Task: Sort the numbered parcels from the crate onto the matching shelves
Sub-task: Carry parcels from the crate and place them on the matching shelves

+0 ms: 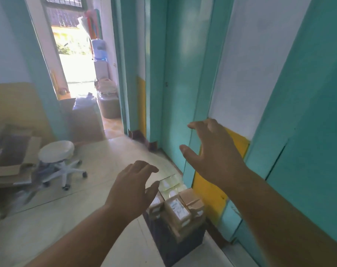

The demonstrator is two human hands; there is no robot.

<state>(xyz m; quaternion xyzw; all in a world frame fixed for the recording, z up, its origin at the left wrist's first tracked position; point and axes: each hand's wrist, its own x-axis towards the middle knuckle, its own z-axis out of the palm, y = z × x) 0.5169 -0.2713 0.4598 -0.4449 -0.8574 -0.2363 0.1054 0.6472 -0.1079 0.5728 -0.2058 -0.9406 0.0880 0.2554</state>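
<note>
Below the left hand [133, 186] and just to its right, a dark crate [175, 245] stood on the floor against the teal wall [308, 132], packed with brown cardboard parcels [183, 209]. The parcels bore white labels [178, 208], their print too blurred to read. Both hands hung above the crate holding nothing: the left with fingers relaxed, the right hand [212, 151] higher with fingers spread. Far to the left hand's left stood a white stool [56, 153] beside open cardboard boxes [11, 155].

Pale tiled floor [53, 214] with a dark crate [175, 245] of parcels [180, 209], a white stool [56, 151], cardboard boxes [11, 157].
</note>
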